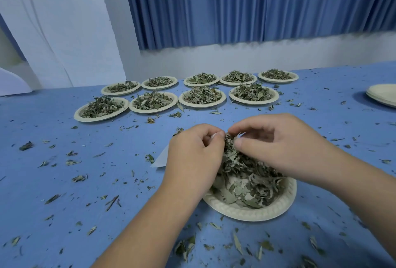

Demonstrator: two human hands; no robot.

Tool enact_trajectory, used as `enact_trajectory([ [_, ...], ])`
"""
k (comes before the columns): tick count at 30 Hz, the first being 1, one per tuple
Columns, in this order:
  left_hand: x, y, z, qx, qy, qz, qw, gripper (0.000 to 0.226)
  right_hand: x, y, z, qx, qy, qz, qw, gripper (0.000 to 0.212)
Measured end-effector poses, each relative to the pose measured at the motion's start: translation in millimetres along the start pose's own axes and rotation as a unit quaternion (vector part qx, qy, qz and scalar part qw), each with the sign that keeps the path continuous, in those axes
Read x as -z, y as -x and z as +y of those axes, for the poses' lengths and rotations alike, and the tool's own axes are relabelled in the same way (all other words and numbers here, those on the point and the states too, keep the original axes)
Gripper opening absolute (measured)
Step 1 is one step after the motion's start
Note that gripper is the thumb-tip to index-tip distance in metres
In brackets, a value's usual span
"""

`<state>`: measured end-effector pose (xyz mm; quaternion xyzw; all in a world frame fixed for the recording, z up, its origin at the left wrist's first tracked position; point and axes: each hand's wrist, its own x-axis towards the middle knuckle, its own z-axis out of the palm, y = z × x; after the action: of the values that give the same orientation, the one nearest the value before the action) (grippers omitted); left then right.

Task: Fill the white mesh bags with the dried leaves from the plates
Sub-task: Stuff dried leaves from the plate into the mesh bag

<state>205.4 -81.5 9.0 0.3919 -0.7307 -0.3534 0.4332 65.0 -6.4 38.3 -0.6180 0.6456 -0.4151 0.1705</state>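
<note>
**Brittle leaves, limp bag: handle both gently**

Head view: Your left hand [192,156] is curling its fingers and pinching what looks like the mouth of the white mesh bag [159,158]. One corner of the bag is showing beneath that hand, just beside the near plate [246,214] toward the table's [53,122] front edge. Your right hand [278,145] is pinching a tuft of the dried leaves [252,182] above that plate, its fingertips meeting the left hand's. Nine full plates [254,102] are sitting in two rows near the far edge, and a stack of empty plates [383,96] is sitting at the right edge. Crumbs are lying all over the table.

The leaves are probably very light, crisp and quick to crumble, so take small tufts loosely. The bag is likely thin and floppy, so grip the rim of its opening, or the mouth may sag shut.
</note>
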Motion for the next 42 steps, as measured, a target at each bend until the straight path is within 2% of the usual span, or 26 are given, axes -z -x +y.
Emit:
enact_trajectory([
  [2, 0, -1, 0, 0.008, 0.004, 0.002, 1.0, 0.017, -1, 1, 0, 0.008, 0.011, -0.016, 1.0, 0.021],
  [9, -1, 2, 4, 0.006, 0.032, -0.013, 0.999, 0.015, -15, -1, 3, 0.065, 0.115, 0.094, 0.987, 0.023],
  [16, 1, 2, 6, 0.007, 0.068, -0.016, 0.998, 0.02, -22, -4, 7, 0.092, 0.149, 0.137, 0.975, 0.018],
  [19, 3, 1, 6, 0.021, 0.101, -0.012, 0.995, 0.02, -18, -8, 11, 0.048, 0.102, 0.123, 0.986, 0.029],
  [22, 3, 1, 8, 0.041, 0.14, -0.017, 0.989, 0.021, -12, -13, 14, -0.02, 0.02, 0.064, 0.998, 0.041],
  [24, 4, 2, 11, 0.05, 0.166, -0.029, 0.985, 0.024, -9, -15, 15, -0.046, -0.027, 0.017, 0.998, 0.034],
  [27, 4, 3, 12, 0.054, 0.18, -0.041, 0.981, 0.023, -6, -16, 13, -0.04, -0.053, -0.023, 0.998, 0.017],
  [32, 2, 6, 14, 0.018, 0.147, -0.039, 0.988, 0.02, -12, -21, 12, -0.04, -0.059, 0.014, 0.997, 0.014],
  [38, -1, 8, 15, -0.012, 0.087, -0.037, 0.995, 0.02, -21, -23, 12, -0.042, 0.04, 0.075, 0.996, 0.005],
  [42, 1, 6, 14, 0.022, 0.107, -0.01, 0.994, 0.023, -15, -17, 9, -0.045, 0.037, 0.054, 0.997, 0.025],
])
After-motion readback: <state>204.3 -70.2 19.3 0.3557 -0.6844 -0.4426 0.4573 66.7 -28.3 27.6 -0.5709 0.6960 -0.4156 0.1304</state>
